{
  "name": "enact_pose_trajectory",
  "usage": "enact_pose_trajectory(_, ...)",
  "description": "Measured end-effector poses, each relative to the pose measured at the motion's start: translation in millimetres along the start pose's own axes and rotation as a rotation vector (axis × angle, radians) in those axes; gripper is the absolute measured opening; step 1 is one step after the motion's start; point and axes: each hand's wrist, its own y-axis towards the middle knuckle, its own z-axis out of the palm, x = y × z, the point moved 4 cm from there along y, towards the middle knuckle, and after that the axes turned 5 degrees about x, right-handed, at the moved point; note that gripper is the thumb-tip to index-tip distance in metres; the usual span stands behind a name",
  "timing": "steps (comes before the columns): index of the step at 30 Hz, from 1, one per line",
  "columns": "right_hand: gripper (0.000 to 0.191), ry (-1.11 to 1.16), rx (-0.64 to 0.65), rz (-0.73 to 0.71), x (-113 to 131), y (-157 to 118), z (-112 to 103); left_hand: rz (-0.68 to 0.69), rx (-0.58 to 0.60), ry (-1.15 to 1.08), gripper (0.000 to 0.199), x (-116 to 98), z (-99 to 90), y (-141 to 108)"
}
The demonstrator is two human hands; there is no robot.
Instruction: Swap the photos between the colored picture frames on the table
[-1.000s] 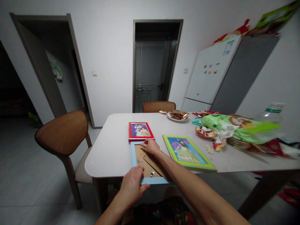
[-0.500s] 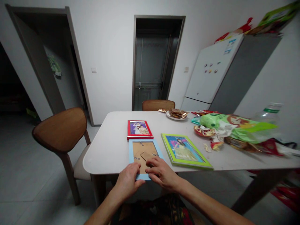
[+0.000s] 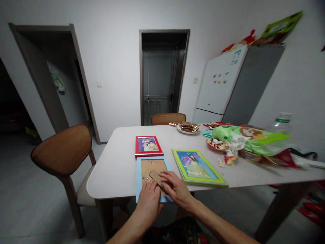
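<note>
A light blue frame [image 3: 139,173] lies back side up at the table's near edge, its brown backing board [image 3: 152,166] showing metal clips and a stand flap. My left hand [image 3: 149,198] rests on the lower part of the board, fingers extended and slightly apart. Over the right side of the board, my right hand [image 3: 176,189] has its fingers spread beside the flap. Just behind the blue frame is a red frame [image 3: 149,146] with a photo of people. To the right lies a green frame [image 3: 198,167] with a photo of a person in a pale dress.
On the white table [image 3: 114,162] at right are a plate of wrapped snacks [image 3: 188,128], a pomegranate piece [image 3: 217,144], crumpled tissue, a green bag [image 3: 254,137] and a clear bottle [image 3: 280,123]. A wooden chair [image 3: 63,149] stands at left.
My left hand has moved from the frame's lower left edge onto the backing board. My right hand has shifted slightly, covering the right clip. The camera view has tilted up a little.
</note>
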Motion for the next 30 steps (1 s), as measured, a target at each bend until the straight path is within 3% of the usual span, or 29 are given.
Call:
enact_pose_trajectory(3,0.031,0.159,-0.215,0.206,-11,2,-22,0.016,-0.059,-0.119,0.036,0,-5.6,0)
enact_pose_trajectory(5,0.035,0.322,-0.368,0.379,-22,-2,-33,0.036,-0.153,-0.257,0.027,0,-21.3,-1)
enact_pose_trajectory(7,0.039,0.537,-0.426,0.543,-29,-9,-30,0.02,-0.286,-0.436,0.02,-3,-41.2,-2)
enact_pose_trajectory(11,0.046,1.012,-0.179,0.719,-19,-15,11,0.011,-0.508,-0.889,0.01,-24,-63.9,5)
enact_pose_trajectory(13,0.048,1.125,-0.124,0.68,-10,-12,23,0.04,-0.51,-1.093,0.012,-38,-62.8,12)
enact_pose_trajectory(14,0.049,1.135,-0.155,0.644,-9,-10,22,0.056,-0.496,-1.166,0.013,-45,-61.0,17)
enact_pose_trajectory(17,0.053,1.036,-0.36,0.603,-24,-8,-5,0.118,-0.497,-1.265,0.023,-56,-58.6,32)
enact_pose_trajectory(20,0.058,0.788,-0.5,0.695,-59,-13,-58,0.113,-0.529,-1.256,0.044,-54,-55.0,54)
enact_pose_trajectory(22,0.056,0.503,-0.437,0.752,-84,-16,-96,0.055,-0.483,-1.19,0.051,-51,-44.9,71)
enact_pose_trajectory(25,0.052,0.022,-0.328,0.859,-120,-20,-143,-0.018,-0.315,-1.031,0.047,-52,-17.0,95)
enact_pose_trajectory(27,0.049,-0.16,-0.26,0.879,-139,-22,-160,-0.036,-0.241,-0.959,0.041,-55,4.1,104)
enact_pose_trajectory(30,0.047,-0.252,-0.205,0.877,-162,-24,-167,-0.081,-0.202,-0.891,0.036,-58,29.0,108)
